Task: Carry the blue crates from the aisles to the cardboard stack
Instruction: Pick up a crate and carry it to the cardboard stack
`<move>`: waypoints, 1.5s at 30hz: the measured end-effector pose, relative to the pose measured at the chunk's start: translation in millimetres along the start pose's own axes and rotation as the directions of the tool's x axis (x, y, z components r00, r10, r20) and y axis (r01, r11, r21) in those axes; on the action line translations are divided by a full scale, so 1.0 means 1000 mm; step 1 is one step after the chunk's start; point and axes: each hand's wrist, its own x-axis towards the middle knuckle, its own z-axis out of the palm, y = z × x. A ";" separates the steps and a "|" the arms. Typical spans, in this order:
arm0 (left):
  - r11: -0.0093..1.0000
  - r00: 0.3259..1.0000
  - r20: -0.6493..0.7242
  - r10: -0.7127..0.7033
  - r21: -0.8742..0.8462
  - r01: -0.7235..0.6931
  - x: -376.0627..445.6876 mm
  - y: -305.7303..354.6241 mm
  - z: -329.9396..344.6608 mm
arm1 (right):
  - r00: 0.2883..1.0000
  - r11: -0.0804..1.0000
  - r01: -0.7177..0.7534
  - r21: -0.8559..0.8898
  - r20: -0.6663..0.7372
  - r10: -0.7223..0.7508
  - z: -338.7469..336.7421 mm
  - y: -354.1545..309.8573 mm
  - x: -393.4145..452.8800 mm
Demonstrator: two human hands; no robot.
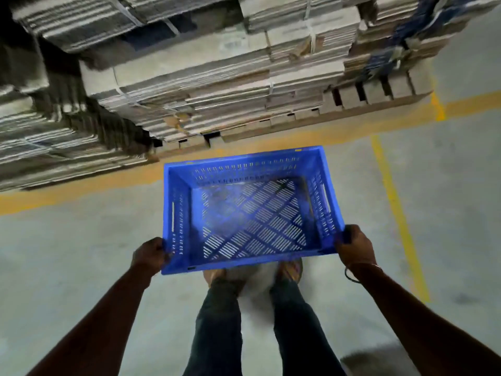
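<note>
A person holds an empty blue crate [250, 210] out in front at about waist height, above a grey concrete floor [81, 253] and just short of an orange floor line [298, 139]. The left hand [150, 255] is curled round the crate's near left corner and the right hand [353, 246] round its near right corner, each clamped on the rim, arms stretched forward. A bangle [352, 275] sits on the right wrist. Legs in dark trousers and two feet show beneath the crate. On the far side of the orange line rises the cardboard stack [217, 85], strapped bundles of flattened sheets piled on what may be a pallet, with more bundles to the left. A thinner yellow line [398, 213] runs down the floor at the right. The crate looks light and stiff: moulded plastic with a perforated base and slotted walls, nothing inside. The rim corners give firm purchase; the slot handles cut in the left and right walls would probably serve as well for setting it down by the stack
</note>
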 end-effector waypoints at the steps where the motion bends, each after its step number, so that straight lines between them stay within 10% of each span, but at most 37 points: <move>1: 1.000 1.000 -0.016 -0.016 -0.014 0.015 0.000 0.005 -0.001 | 1.000 1.000 0.001 0.008 -0.016 -0.001 -0.002 -0.003 0.003; 23: 0.963 0.973 -0.197 -0.118 -0.261 0.064 0.254 0.002 0.138 | 0.977 0.970 0.178 -0.167 0.145 -0.154 0.187 0.021 0.246; 45: 0.971 0.979 -0.162 -0.127 -0.223 0.089 0.298 0.000 0.189 | 0.996 0.990 0.088 -0.113 0.033 -0.085 0.234 0.027 0.263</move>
